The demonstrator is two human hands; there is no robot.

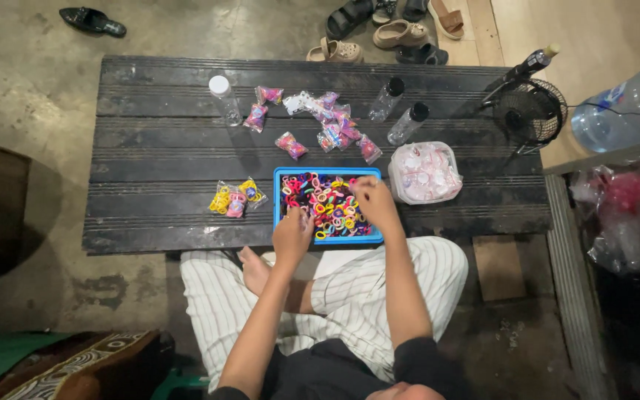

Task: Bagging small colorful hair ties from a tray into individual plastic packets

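On a dark slatted table (pixel 150 148), both hands, left hand (pixel 291 237) and right hand (pixel 374 201), are pinching colourful hair ties (pixel 327 204) in a blue tray (pixel 279 194); loose ties could spill.

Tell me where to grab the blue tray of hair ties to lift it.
Grip the blue tray by its two short side rims, one from the left, one from the right. It lies flat and open-topped, full of loose ties, and both hands already reach into it.
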